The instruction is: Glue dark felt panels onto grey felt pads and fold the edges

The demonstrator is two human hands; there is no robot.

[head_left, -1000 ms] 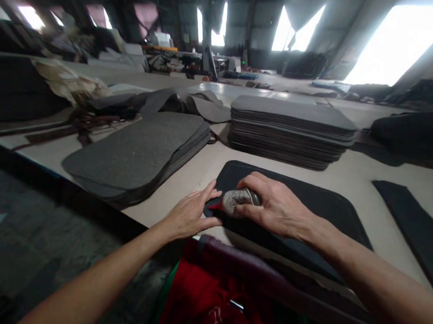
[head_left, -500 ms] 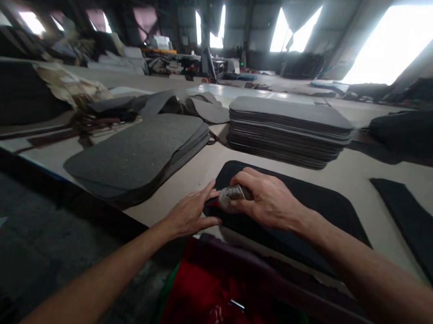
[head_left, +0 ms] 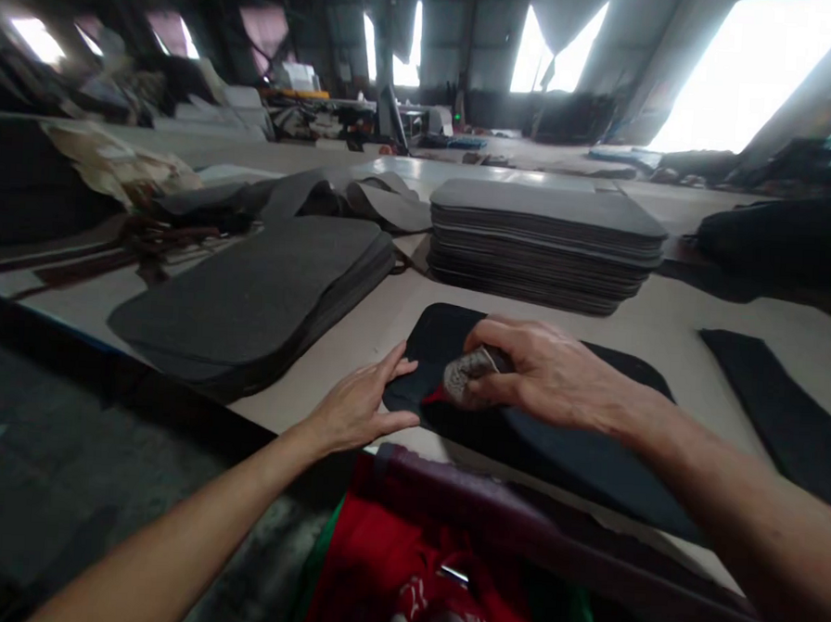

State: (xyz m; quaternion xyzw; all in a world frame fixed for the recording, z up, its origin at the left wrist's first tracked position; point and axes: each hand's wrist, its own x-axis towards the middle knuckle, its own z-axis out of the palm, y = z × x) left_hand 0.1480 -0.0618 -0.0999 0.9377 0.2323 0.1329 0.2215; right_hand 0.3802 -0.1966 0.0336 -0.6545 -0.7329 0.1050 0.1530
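A dark rounded mat (head_left: 575, 449) lies on the table in front of me. My left hand (head_left: 358, 405) rests flat on its near left corner, fingers stretched out, pressing the edge down. My right hand (head_left: 551, 374) is closed round a small grey wrapped tool (head_left: 469, 374) with a red tip, held against the mat's surface near that corner. The tool's far end is hidden in my fist.
A stack of grey mats (head_left: 544, 243) stands behind; a second, slumped stack (head_left: 263, 294) lies to the left. A dark strip (head_left: 779, 414) lies at the right. Loose grey pieces and clutter fill the back left. The table edge (head_left: 174, 391) runs diagonally; a red cloth (head_left: 402, 570) hangs below.
My right hand with the tool has shifted slightly right and farther across the mat. The left hand has stayed on the corner. The view moved a little.
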